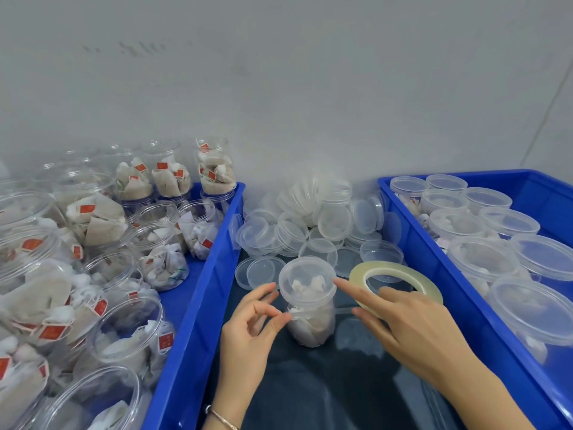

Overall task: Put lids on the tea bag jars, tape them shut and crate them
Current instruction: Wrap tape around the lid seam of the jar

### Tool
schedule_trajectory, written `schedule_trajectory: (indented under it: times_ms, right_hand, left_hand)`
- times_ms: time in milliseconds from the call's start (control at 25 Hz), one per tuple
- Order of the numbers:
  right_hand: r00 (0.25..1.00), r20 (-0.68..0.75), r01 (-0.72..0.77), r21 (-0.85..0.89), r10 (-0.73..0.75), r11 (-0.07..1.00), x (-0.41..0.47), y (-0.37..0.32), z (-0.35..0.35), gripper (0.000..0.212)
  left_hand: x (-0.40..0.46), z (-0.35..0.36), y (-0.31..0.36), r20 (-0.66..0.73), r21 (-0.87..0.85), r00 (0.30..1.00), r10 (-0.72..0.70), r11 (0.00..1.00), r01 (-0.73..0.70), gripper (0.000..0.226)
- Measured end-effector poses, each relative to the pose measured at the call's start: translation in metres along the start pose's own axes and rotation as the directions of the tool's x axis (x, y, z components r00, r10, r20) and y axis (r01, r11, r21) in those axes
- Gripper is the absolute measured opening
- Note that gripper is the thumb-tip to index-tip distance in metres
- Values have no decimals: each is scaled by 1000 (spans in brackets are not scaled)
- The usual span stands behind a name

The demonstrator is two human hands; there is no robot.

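- Jars without lids (93, 231), packed with tea bags carrying red tags, crowd the left blue crate (198, 293); some stand upright, others lean or lie on their sides.
- Left hand (251, 327) rises from the lower edge of the view, a thin bracelet (221, 418) on its wrist. Its thumb and forefinger pinch a pale strip that looks like the tape's free end, right against the left side of the centre jar (310, 318), just under the lid; the other fingers fan upward, loosely curled.
- Centre jar stands upright on the dark desk (310, 392) between the two crates, tea bags visible through its clear wall and a clear lid (307, 280) seated on top.
- Loose lids (310, 218) lie heaped behind that jar, against the grey wall (279, 72).
- Right hand (412, 330) reaches in from the lower right, forearm running diagonally. Its forefinger stretches out straight with its tip at the lid's right rim; the remaining fingers curl around the clear tape roll (395, 282), which tilts up behind the knuckles.
- Right blue crate (459, 305) holds lidded jars (496, 240) standing upright in rows; whether they carry tape I cannot tell.
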State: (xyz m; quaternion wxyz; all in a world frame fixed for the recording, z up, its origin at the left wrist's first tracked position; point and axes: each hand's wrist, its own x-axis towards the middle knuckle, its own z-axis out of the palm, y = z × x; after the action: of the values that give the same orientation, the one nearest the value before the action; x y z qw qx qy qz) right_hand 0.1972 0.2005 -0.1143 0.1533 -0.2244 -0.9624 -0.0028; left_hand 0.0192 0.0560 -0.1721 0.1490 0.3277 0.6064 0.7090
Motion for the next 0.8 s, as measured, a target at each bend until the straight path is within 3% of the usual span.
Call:
schedule_trajectory:
  times_ms: [200,360,600,680,800]
  right_hand:
    - [996,-85,32,2,-31,999,9,8,10,51]
    - [998,-34,44,-37,-45,998,17,14,17,52]
    - [997,17,81,-8,-81,997,27,21,24,55]
    - [995,16,95,19,-95,995,32,22,26,57]
    - [994,4,105,41,-105,994,38,22,28,58]
  left_hand:
    - [12,-1,-13,34,-43,999,13,999,-12,18]
    - [24,-1,-21,88,-59,996,33,998,-28,17]
    - [47,-4,-24,277,-96,959,57,995,-32,17]
    - [53,-5,-20,299,-74,953,48,997,-27,32]
    - [58,-12,-11,313,15,949,35,999,-42,35]
